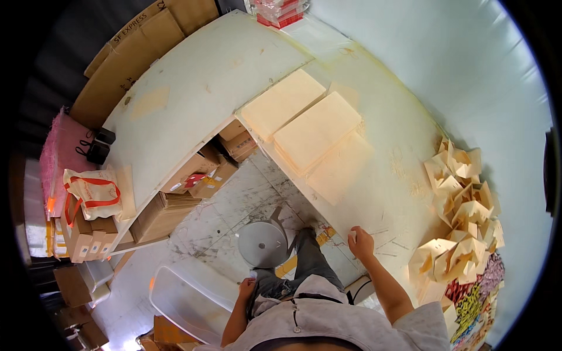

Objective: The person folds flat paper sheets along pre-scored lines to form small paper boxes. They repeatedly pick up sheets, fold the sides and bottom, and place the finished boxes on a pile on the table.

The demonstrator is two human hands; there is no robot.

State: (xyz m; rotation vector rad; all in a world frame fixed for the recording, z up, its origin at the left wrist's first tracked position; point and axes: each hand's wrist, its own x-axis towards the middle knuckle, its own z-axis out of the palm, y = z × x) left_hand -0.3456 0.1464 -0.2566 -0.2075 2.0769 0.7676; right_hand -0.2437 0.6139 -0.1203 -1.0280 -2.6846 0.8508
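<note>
The person's two hands are well apart and neither touches the other. The right hand (pixel 361 243) is at the near edge of the white table (pixel 404 137), its fingers curled, with a small pale spot at the fingertips; whether it grips anything I cannot tell. The left hand (pixel 247 288) is low beside the left thigh, also curled, with something whitish at its tip, too small to make out. Farther along the table edge from the right hand lie flat cream sheets in two low piles, just beside each other. The left pile (pixel 283 104) is a plain, matte oblong with straight edges and square corners. The right pile (pixel 318 131) lies slanted the same way, its layers slightly fanned along the near left side, its top smooth and unmarked. Nearer the right hand is a fainter flat patch of like colour, sheet or stain I cannot tell. At the right side of the table stands a crowded cluster of folded, opened cream pieces (pixel 445 251), angular and hollow, and near them a heap of coloured bundles (pixel 465 310) in red, yellow-green and purple.
</note>
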